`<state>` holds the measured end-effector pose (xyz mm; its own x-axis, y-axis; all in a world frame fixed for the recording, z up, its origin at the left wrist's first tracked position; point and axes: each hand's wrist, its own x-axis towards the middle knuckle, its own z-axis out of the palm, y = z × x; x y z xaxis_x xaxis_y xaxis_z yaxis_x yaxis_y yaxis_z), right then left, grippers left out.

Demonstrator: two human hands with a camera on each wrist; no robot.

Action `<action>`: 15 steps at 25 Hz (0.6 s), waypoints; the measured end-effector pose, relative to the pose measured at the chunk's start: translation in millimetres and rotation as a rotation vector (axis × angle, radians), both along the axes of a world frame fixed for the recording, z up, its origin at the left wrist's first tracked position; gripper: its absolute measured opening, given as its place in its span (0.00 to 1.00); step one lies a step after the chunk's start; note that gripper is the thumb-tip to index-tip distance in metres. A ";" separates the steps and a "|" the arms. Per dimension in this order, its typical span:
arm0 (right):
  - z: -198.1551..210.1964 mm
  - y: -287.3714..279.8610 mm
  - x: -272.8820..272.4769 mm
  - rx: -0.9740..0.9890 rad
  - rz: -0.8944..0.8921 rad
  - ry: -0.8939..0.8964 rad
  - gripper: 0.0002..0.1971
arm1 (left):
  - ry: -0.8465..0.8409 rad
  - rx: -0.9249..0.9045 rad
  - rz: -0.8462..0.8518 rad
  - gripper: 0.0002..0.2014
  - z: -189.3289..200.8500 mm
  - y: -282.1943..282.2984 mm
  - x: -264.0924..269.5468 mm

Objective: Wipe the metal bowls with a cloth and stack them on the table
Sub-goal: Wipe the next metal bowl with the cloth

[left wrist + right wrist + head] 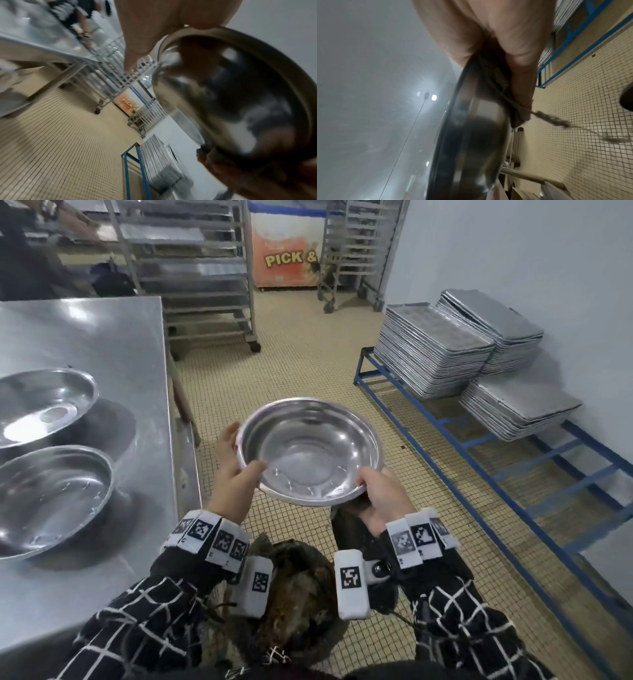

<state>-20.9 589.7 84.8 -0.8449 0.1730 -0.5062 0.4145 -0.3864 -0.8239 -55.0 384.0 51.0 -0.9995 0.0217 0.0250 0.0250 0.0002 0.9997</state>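
I hold a round metal bowl (310,450) level over the tiled floor, just right of the steel table (102,337). My left hand (239,455) grips its left rim with the thumb inside. My right hand (376,491) grips the near right rim and pinches a dark cloth (352,525) against the underside. In the left wrist view the bowl's underside (231,101) fills the right half below my fingers (145,27). The right wrist view shows the rim (471,135) edge-on, with the cloth (496,81) between it and my fingers. Two more metal bowls (44,405) (51,494) sit apart on the table.
Stacks of baking trays (431,350) lie on a low blue frame (479,453) along the right wall. Wheeled tray racks (205,285) and a chest freezer (287,251) stand at the back. Another person (34,241) works at the far left.
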 end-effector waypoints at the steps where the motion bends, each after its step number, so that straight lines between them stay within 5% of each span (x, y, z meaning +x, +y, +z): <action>1: -0.5 -3.5 4.8 0.013 0.066 0.010 0.16 | -0.074 0.084 0.049 0.36 -5.4 -6.5 7.5; 4: -4.7 -20.6 16.5 0.101 0.256 0.027 0.15 | -0.165 0.168 0.212 0.28 -4.4 -33.0 35.0; 9: -20.9 -77.7 28.7 0.470 0.423 0.157 0.11 | -0.134 0.005 0.404 0.16 9.9 -92.8 89.6; 15: -14.0 -186.3 53.3 0.449 0.503 0.322 0.06 | -0.107 -0.012 0.591 0.14 24.4 -191.2 149.3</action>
<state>32.4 403.4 70.8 -0.9711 -0.1419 -0.1922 0.1642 0.1880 -0.9683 94.3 192.8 75.3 -0.8393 -0.5387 -0.0731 -0.0834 -0.0053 0.9965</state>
